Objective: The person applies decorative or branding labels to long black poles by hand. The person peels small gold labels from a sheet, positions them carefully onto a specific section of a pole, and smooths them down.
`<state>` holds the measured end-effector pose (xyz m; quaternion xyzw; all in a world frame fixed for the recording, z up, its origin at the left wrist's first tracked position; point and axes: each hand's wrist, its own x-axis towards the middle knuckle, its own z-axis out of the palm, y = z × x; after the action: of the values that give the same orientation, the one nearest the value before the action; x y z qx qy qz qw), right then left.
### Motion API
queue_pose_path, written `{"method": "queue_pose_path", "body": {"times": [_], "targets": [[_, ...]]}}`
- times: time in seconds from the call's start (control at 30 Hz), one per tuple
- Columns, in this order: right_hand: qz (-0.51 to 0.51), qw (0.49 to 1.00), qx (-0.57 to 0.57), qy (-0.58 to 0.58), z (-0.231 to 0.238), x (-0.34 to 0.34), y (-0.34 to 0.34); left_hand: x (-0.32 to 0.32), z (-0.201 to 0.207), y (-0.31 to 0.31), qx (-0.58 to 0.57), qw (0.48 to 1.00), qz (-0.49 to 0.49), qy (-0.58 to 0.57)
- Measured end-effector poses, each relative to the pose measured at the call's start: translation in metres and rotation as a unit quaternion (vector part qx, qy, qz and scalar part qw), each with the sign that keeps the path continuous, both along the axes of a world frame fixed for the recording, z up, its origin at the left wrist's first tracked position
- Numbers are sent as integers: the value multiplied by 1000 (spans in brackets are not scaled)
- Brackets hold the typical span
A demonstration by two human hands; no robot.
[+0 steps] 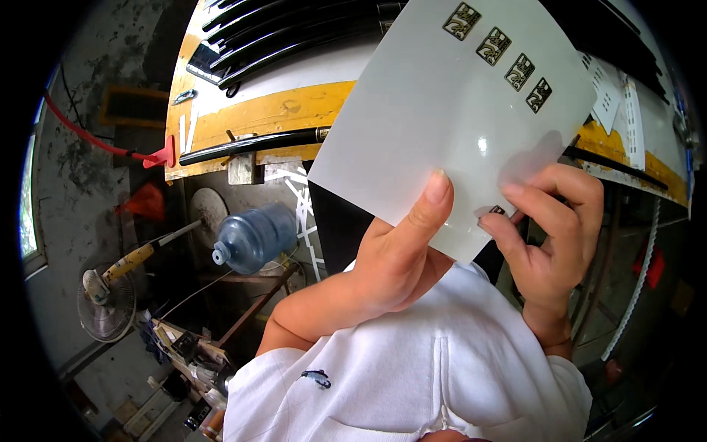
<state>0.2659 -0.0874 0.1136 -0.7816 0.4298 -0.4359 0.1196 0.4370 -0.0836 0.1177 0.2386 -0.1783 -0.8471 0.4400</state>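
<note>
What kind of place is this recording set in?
Probably a small workshop: a yellow workbench carrying long black rods, a rough concrete floor with a standing fan, and a big water jug nearby.

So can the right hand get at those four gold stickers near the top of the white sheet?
Probably yes. The right hand is already on the white sheet at its lower edge, pinching a small sticker there, and nothing covers the four gold stickers above it; the left hand steadies the sheet.
</note>
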Motion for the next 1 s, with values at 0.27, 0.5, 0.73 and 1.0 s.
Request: {"method": "queue_pose_path", "body": {"times": [0.27,0.5,0.73,1.0], "targets": [[-15,999,-41,17,11,-5,-1,10,-3,-1,60,987,9,150],[-28,998,-40,32,12,1,0,17,-1,0,48,995,-17,88],[-35,999,-22,35,16,5,1,20,-8,1,22,997,-11,77],[-35,997,-39,52,16,0,1,20,-12,0,-1,998,-18,58]]}}
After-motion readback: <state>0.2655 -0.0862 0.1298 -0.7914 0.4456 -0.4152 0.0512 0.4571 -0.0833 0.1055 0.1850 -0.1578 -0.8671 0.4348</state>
